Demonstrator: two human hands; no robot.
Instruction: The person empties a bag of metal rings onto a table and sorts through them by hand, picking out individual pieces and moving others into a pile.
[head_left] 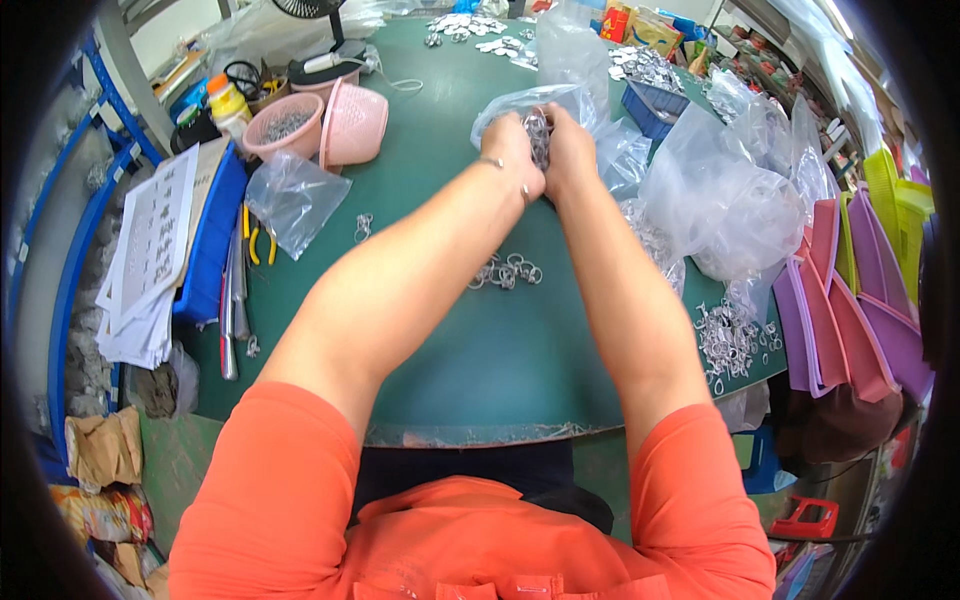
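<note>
Both arms stretch far out over the green table point(450, 370). Between my left hand point(513, 152) and my right hand point(569, 148) is a cupped cluster of small silvery metal rings with clasps point(537, 138), like key-ring parts. The fingers of both hands curl round the cluster, their tips partly hidden. A clear plastic bag point(492, 112) lies around and just beyond the hands; whether the rings touch it I cannot tell. Nearer to me, under my forearms, a small pile of similar rings point(515, 272) rests on the table.
Pink baskets point(355, 125), a blue tray with papers point(212, 235) and yellow-handled pliers point(262, 245) are on the left. To the right are large clear bags point(725, 200), loose rings point(730, 340) and purple and red bins point(835, 300). A blue box point(652, 108) stands farther back.
</note>
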